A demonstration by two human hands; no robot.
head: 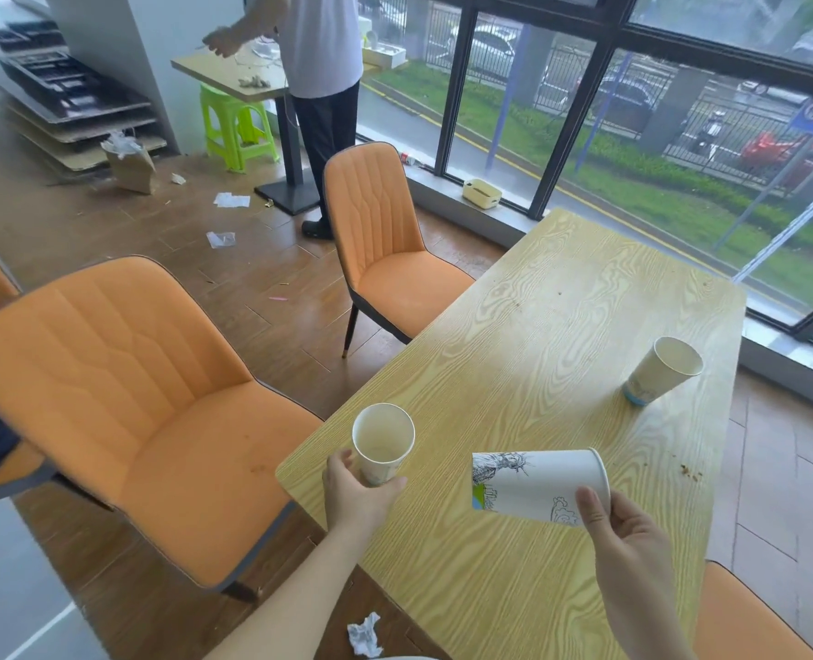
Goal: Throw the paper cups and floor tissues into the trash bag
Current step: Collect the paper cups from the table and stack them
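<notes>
Low in the frame, a crumpled tissue (pixel 365 634) waits on the floor. Left hand (pixel 354 493) clamps an upright cup (pixel 383 443), right hand (pixel 626 531) grips a sideways cup (pixel 537 485), likely for stacking. A third cup (pixel 664 371) stands mid-right on the bench (pixel 514 326); more tissues (pixel 231 200) upper left.

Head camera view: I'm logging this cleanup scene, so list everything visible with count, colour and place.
Paper cups: three, white; one standing free on the table, two held.
Table: one, light wood, by the window.
Chairs: four, orange, around the table.
Crumpled tissue: one, white, on the floor beside the table.
Paper scraps: several, white, on the far floor.
Stool: one, green, under the far table.
Other person: one, white shirt, at the far table.
Left hand: holds an upright cup.
Right hand: holds a tilted cup.
</notes>
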